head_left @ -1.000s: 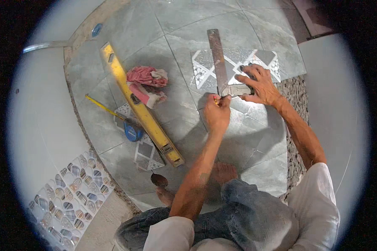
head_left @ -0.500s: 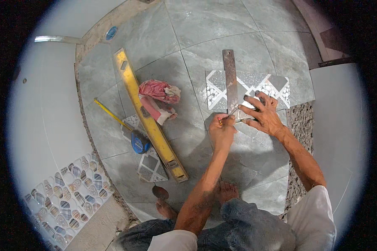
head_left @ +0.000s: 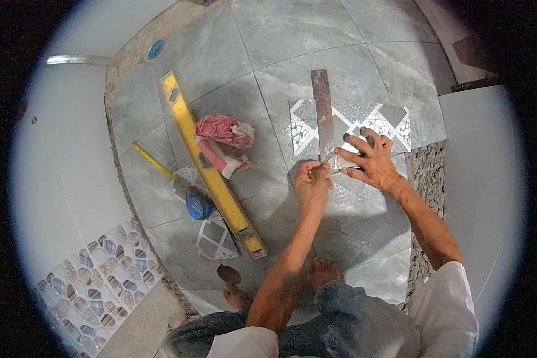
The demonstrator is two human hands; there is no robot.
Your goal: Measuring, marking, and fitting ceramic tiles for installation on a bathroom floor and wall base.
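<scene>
A patterned grey-and-white tile (head_left: 394,113) lies on the floor in front of me. Across its left part runs the rust-brown blade of a metal square (head_left: 322,107), reaching past the tile's far edge. My left hand (head_left: 312,186) pinches a thin pencil-like tool by the blade's near end; fingers cover most of it. My right hand (head_left: 373,161) spreads over the tile's near edge, its thumb and forefinger gripping the square's near end and other fingertips resting on the tile. That end of the square is partly hidden.
To the left lies a yellow spirit level (head_left: 224,194), with a crumpled red-and-white packet (head_left: 225,132) against it. A blue tape measure (head_left: 197,203) has its yellow strip pulled out. Another patterned tile (head_left: 212,238) sits partly under the level. A blue drain cover (head_left: 155,49) is far left.
Both hands stay at the near end of the square, with only a slight shift. The whole view has drifted a little to the left.
</scene>
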